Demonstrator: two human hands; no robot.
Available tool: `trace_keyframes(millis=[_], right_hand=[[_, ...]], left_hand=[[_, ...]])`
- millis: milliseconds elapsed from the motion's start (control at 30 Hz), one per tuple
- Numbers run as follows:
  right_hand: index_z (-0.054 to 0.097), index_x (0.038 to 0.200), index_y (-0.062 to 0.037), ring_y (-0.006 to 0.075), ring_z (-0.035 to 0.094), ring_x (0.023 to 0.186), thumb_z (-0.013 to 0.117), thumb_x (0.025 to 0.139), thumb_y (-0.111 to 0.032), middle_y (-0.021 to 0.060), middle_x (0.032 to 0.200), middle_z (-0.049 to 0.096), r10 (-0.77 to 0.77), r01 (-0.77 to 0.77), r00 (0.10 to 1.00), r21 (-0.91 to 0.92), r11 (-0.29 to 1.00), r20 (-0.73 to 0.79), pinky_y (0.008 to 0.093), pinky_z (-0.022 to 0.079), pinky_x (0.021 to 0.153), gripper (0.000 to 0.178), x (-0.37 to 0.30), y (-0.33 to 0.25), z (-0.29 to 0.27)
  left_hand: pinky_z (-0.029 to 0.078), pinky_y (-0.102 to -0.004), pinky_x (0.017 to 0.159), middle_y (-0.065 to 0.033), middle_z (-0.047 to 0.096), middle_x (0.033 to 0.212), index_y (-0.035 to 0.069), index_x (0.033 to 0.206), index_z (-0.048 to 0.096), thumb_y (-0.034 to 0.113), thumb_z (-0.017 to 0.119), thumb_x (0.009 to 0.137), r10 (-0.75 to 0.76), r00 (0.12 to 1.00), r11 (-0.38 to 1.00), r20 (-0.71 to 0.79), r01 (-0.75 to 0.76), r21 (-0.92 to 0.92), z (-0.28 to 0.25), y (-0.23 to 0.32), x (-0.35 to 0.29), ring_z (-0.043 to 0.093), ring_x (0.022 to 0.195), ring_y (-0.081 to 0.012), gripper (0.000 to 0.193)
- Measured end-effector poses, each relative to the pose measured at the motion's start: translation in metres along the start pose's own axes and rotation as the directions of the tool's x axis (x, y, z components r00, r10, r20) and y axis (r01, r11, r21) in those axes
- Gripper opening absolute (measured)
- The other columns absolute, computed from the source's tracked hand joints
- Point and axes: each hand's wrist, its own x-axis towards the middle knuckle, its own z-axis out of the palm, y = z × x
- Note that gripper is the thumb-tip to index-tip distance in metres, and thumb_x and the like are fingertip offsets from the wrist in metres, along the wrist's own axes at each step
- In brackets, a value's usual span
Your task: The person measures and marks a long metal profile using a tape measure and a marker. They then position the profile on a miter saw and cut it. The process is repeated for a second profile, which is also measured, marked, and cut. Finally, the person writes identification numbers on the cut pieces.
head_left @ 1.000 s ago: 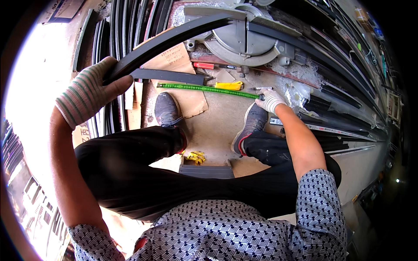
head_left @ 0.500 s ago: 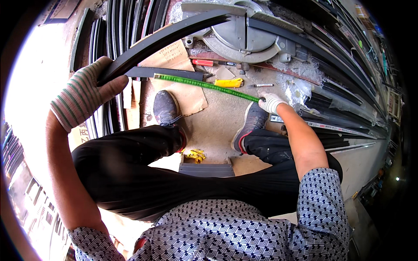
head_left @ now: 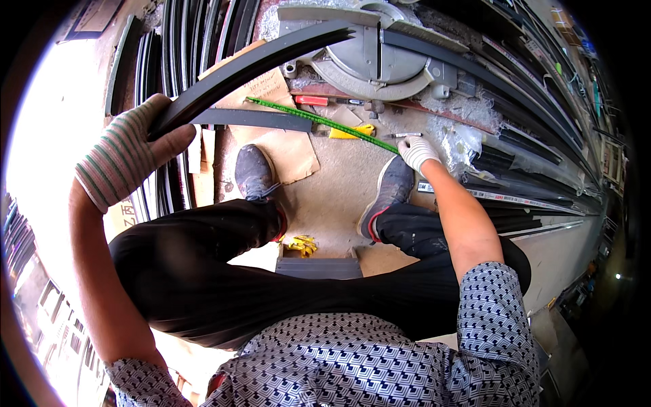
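My left hand, in a striped knit glove, is closed round the near end of a long dark grey profile bar. The bar slants up to the right, its notched far end in front of the mitre saw's round base. In my gloved right hand is a tape measure, its case hidden by the fingers. Its green blade runs out to the left, the tip beside the bar and apart from it. Below the blade's tip lies a shorter dark grey profile piece over the cardboard.
Between my shoes and the saw lie a red-handled tool, a yellow tool and a marker. Cardboard covers part of the floor. Bundles of dark profiles stand at the left, and more profiles lie at the right.
The tape blade has swung at its tip up toward the bar, and it is now seen more edge-on. My right hand has shifted slightly up and left. The left hand keeps its hold on the bar.
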Motion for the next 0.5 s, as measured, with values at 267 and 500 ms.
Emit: trace_keyframes(millis=[267,500], right_hand=[[0.067,0.135,-0.0047,0.0386,0.063,0.131,0.058,0.095,-0.060,0.0235,0.142,0.063,0.535,-0.524,0.845,0.193,0.830,-0.009,0.0498,0.051,0.107,0.069,0.032,-0.016,0.000],[0.069,0.134,-0.0060,0.0338,0.065,0.130,0.071,0.088,-0.048,0.0190,0.143,0.064,0.656,-0.638,0.753,0.286,0.715,0.041,0.0453,0.052,0.106,0.062,0.042,-0.024,-0.010]], left_hand=[[0.058,-0.0348,0.085,-0.0119,0.073,0.096,-0.002,0.131,0.063,0.047,0.077,0.094,-0.074,0.996,0.997,0.057,0.074,-0.007,-0.001,0.004,0.004,0.070,0.089,-0.0194,0.063],[0.058,-0.0355,0.091,-0.0151,0.073,0.104,-0.005,0.143,0.055,0.054,0.077,0.092,-0.126,0.987,0.992,0.097,0.128,-0.019,-0.005,0.003,0.010,0.071,0.098,-0.0211,0.082]])
